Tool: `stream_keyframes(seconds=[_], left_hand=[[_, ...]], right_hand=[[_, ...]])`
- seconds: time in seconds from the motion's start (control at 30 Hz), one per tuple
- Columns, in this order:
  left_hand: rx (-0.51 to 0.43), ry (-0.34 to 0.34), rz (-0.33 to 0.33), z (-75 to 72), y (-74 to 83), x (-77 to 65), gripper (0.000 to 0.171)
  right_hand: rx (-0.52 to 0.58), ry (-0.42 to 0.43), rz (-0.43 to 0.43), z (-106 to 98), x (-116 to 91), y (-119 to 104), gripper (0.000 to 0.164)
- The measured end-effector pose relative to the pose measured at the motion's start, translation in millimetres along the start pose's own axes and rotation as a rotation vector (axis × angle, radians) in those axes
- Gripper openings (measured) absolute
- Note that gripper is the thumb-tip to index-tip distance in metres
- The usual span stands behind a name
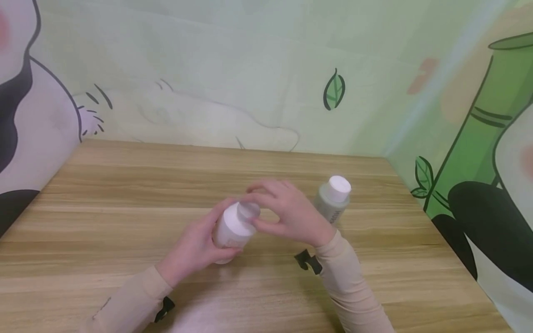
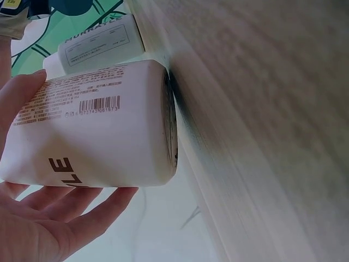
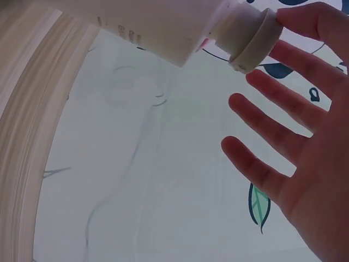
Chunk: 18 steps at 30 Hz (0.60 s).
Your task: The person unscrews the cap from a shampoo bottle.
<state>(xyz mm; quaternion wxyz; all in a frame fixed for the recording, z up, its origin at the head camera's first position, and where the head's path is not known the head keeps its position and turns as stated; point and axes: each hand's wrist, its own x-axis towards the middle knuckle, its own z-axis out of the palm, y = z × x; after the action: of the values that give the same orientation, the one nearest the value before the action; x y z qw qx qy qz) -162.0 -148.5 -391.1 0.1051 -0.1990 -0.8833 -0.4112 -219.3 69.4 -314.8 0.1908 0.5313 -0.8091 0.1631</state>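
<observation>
My left hand [image 1: 193, 245] grips the body of a whitish bottle [image 1: 233, 231], thumb on the near side and fingers around the far side. The bottle leans slightly to the right; a barcode and brown print show on it in the left wrist view. Whether its base touches the table cannot be told. At its top, my right hand [image 1: 291, 212] pinches the rim of the bottle cap [image 3: 256, 41] between thumb and index finger. The other right fingers spread away from it. Beyond the right hand stands a second, pale grey-green bottle [image 1: 333, 196] with a white cap, its lower part partly hidden.
Both bottles are over a wood-grain table [image 1: 125, 185]. A wall covering [image 1: 208, 69] with panda, leaf and bamboo drawings rises behind and beside the table. Black strap pieces [image 1: 308, 262] show at the wrists.
</observation>
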Motion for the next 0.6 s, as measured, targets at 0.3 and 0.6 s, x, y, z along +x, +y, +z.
stream_keyframes(seconds=[0.3, 0.6], left_hand=[[0.014, 0.01, 0.016, -0.1, -0.5, 0.1, 0.094], [0.02, 0.009, 0.029, 0.4, -1.2, 0.5, 0.094]], right_hand=[[-0.056, 0.01, 0.023, 1.1, 2.4, -1.7, 0.043], [-0.074, -0.005, 0.032, 1.0, 1.6, -2.6, 0.034]])
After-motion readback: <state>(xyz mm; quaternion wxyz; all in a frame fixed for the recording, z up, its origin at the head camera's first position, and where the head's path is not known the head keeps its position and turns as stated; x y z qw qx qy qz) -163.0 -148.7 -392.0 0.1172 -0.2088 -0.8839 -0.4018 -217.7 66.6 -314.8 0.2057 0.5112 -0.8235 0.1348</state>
